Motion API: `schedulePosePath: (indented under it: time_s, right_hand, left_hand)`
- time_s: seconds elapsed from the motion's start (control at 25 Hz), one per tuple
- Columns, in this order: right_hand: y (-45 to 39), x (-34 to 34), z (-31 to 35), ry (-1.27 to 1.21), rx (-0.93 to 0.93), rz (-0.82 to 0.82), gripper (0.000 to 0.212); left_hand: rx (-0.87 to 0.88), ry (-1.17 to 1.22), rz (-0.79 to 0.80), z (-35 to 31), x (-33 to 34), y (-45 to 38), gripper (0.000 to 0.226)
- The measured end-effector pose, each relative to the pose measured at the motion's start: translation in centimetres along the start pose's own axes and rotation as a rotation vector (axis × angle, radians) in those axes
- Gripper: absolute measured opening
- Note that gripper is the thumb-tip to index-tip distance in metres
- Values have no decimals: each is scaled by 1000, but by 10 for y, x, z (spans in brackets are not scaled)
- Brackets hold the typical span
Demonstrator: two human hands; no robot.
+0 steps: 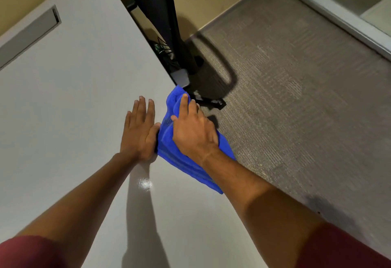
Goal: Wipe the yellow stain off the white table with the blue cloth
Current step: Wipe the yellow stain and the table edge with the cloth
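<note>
Both hands rest at the right edge of a white desk [74, 98]. Left hand [140, 132] lies flat on the desktop, fingers straight and together, gripping nothing, its thumb side touching a blue cloth [169, 141]. Right hand [194, 130] presses down on top of that bunched cloth, fingers spread and curled into the fabric, holding it against the desk edge. Part of the cloth hangs off the edge beneath the right wrist. A small shiny spot [145, 183] sits on the desk just nearer the person than the left hand. No yellow stain can be made out. Beyond the cloth, a black stand [169, 24] rises from grey carpet [296, 98].
</note>
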State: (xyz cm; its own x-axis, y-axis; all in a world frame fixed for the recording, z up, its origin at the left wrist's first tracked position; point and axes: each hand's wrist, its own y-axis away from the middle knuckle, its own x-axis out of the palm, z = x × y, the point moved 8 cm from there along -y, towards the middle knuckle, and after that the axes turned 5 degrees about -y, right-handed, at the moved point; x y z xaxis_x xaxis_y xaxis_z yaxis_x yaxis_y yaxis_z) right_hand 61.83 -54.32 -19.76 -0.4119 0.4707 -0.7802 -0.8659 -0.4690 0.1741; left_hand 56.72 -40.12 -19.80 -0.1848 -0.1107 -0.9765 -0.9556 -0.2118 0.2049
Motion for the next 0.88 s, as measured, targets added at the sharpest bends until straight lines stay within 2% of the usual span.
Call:
schedulePosePath:
  time_s: [0.2, 0.48, 0.72, 0.88]
  right_hand:
    - [44, 1, -6, 82, -18, -36, 75]
    - [-9, 1, 12, 98, -66, -41, 69]
    - [54, -1, -13, 151, -35, -101, 63]
    - [8, -2, 7, 91, -72, -79, 63]
  left_hand:
    - [-7, -23, -18, -1, -1, -1, 69]
    - [-7, -24, -7, 2, 3, -4, 69]
    - [-8, -35, -24, 1, -1, -2, 68]
    - [5, -21, -18, 0, -1, -2, 71]
